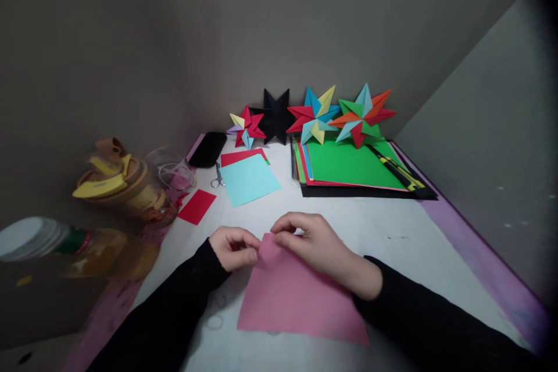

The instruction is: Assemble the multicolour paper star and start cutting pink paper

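Observation:
A pink paper sheet (292, 296) lies on the white table (392, 232) right in front of me. My left hand (233, 248) pinches its far left corner with closed fingers. My right hand (314, 241) rests over the far edge, fingertips pressed together on the same corner. Both arms wear black sleeves.
A light blue sheet (248, 179), red paper pieces (197, 207) and small scissors (217, 177) lie farther back. A stack of coloured paper (349, 165) with a cutter (399, 171) sits back right. Several folded paper stars (316, 115) lean on the wall. Jars and a bottle (87, 247) stand left.

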The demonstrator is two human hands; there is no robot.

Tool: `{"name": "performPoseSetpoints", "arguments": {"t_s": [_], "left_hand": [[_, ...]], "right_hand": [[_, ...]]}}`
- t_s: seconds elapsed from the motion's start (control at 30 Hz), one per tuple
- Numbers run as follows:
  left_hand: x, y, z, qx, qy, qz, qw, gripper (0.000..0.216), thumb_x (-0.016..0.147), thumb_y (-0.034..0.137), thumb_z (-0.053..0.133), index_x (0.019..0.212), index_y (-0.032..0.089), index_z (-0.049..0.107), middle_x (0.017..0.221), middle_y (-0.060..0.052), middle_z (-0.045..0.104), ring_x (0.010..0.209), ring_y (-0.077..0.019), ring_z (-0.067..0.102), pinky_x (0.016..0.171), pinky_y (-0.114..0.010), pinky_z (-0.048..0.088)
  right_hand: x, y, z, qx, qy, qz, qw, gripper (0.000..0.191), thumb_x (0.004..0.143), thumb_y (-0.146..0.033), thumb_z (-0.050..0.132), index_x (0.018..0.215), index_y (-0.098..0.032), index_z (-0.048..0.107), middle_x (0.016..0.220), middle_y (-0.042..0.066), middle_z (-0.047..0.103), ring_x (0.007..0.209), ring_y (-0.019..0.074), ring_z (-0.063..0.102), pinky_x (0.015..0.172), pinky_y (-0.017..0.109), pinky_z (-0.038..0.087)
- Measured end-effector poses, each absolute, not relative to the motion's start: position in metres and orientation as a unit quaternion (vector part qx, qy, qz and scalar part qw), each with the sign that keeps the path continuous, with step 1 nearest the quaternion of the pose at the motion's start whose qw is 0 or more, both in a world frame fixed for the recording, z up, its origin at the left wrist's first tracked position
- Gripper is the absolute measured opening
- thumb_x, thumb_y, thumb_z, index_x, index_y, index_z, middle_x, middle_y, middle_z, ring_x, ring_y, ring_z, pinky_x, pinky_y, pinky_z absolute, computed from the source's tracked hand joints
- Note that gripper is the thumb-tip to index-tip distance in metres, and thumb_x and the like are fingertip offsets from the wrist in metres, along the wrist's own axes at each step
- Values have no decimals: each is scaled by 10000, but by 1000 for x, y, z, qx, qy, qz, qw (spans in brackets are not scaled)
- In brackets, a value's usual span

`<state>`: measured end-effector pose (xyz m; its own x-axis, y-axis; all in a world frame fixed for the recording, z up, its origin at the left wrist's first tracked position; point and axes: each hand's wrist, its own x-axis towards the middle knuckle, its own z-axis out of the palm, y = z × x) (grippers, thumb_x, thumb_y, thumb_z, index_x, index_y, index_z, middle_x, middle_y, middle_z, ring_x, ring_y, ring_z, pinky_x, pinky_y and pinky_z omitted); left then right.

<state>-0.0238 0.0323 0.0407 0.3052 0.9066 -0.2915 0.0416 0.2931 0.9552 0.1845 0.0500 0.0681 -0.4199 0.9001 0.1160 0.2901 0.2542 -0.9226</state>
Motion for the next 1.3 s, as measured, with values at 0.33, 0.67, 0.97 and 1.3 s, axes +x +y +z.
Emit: {"name": "performPoseSetpoints", "arguments": {"t_s": [0.33,0.67,0.97,1.3], "left_hand": [[-18,32,42,487,500,343,628,219,552,299,808,630,132,690,456,28,588,387,-46,414,410,-178,286],[-9,30,44,514,524,373,567,178,605,256,730,533,139,617,437,28,574,412,-61,445,438,-191,303],[-12,30,44,507,499,368,598,108,598,227,741,594,149,667,456,42,590,419,-58,446,463,-194,340],[-9,31,35,553,529,349,541,241,640,326,689,548,143,562,455,58,473,433,-53,365,448,-193,280]], "right_hand": [[182,50,63,-400,-725,446,340,167,787,-128,565,815,-215,705,819,-8,723,762,127,653,705,238,495],[177,44,57,-402,-741,392,370,150,791,-154,592,847,-215,717,833,12,736,755,142,669,719,266,518],[176,42,52,-387,-743,402,371,131,821,-221,618,871,-235,738,819,17,742,742,145,679,719,282,532],[173,42,47,-381,-747,402,367,175,817,-176,596,923,-225,725,869,19,744,775,145,681,733,274,527]]}}
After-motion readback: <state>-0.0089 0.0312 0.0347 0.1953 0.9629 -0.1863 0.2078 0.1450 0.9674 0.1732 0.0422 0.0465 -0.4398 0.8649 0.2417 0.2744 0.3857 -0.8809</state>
